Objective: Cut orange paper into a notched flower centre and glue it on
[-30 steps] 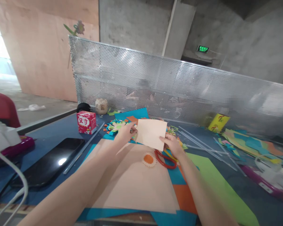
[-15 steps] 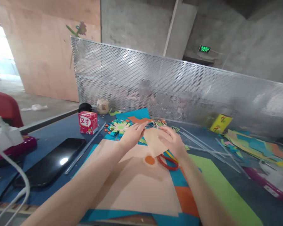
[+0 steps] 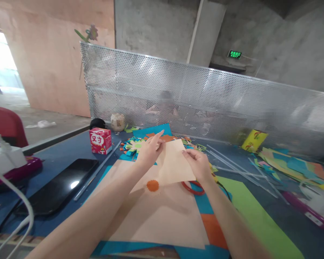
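A cream sheet of paper [image 3: 175, 162] is held up over a larger pale pink-beige sheet [image 3: 162, 223]. My right hand [image 3: 201, 165] pinches its right edge between thumb and fingers. At the upper left edge my left hand [image 3: 150, 149] has its fingers curled on the paper, its index finger raised. A small orange disc with a scalloped edge [image 3: 152, 185] is just below the lower left of the held paper. Red-handled scissors [image 3: 196, 189] lie partly hidden beneath the paper and my right hand. Behind my left hand is a fringed paper flower [image 3: 133, 145].
To the left are a black phone [image 3: 62, 187], a pink box [image 3: 100, 140] and a clear stick [image 3: 97, 171]. Several clear sticks [image 3: 237, 167], green paper [image 3: 259, 212] and a yellow packet [image 3: 254, 140] lie right. A perforated metal screen [image 3: 183, 93] stands behind.
The cream paper has been turned and opened out to the left, and my right hand now pinches its edge. The orange disc appears farther left than before.
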Demonstrator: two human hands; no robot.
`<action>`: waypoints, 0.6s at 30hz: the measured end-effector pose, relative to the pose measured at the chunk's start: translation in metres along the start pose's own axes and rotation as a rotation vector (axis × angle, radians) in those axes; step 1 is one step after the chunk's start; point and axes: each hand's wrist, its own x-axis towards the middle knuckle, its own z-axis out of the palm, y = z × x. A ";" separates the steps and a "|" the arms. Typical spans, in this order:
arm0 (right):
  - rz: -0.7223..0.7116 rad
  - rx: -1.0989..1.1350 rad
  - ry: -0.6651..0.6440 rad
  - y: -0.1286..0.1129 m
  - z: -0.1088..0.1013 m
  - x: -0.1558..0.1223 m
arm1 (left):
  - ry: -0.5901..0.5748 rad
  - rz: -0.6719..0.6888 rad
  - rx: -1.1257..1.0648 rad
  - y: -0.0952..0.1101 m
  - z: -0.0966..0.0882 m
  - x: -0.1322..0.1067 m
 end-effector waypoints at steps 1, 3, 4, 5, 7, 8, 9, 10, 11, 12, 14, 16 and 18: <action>0.006 0.005 0.008 0.001 -0.001 0.001 | -0.004 -0.057 -0.030 0.000 -0.002 0.000; 0.014 0.013 0.022 0.004 -0.002 0.002 | -0.006 -0.126 -0.082 0.001 -0.005 0.001; 0.017 0.017 0.026 0.005 -0.002 0.003 | -0.009 -0.130 -0.102 0.001 -0.007 0.002; 0.019 0.020 0.030 0.005 -0.003 0.003 | -0.019 -0.121 -0.121 0.001 -0.008 0.002; 0.023 0.026 0.032 0.006 -0.003 0.003 | -0.046 -0.112 -0.169 0.004 -0.009 0.003; 0.024 0.028 0.030 0.006 -0.002 0.003 | -0.064 -0.124 -0.198 0.005 -0.009 0.003; 0.026 0.031 0.028 0.006 -0.002 0.002 | -0.081 -0.152 -0.228 0.008 -0.009 0.004; 0.027 0.032 0.027 0.005 -0.001 0.002 | -0.094 -0.189 -0.258 0.010 -0.009 0.004; 0.028 0.034 0.026 0.005 -0.001 0.002 | -0.101 -0.229 -0.286 0.012 -0.008 0.005; 0.030 0.036 0.024 0.005 0.000 0.002 | -0.099 -0.271 -0.310 0.014 -0.008 0.005; 0.034 0.040 0.021 0.005 0.000 0.002 | -0.087 -0.343 -0.337 0.016 -0.008 0.007; 0.038 0.042 0.020 0.005 0.000 0.002 | -0.087 -0.376 -0.341 0.017 -0.009 0.008; 0.040 0.041 0.022 0.005 -0.001 0.002 | -0.109 -0.376 -0.340 0.016 -0.010 0.009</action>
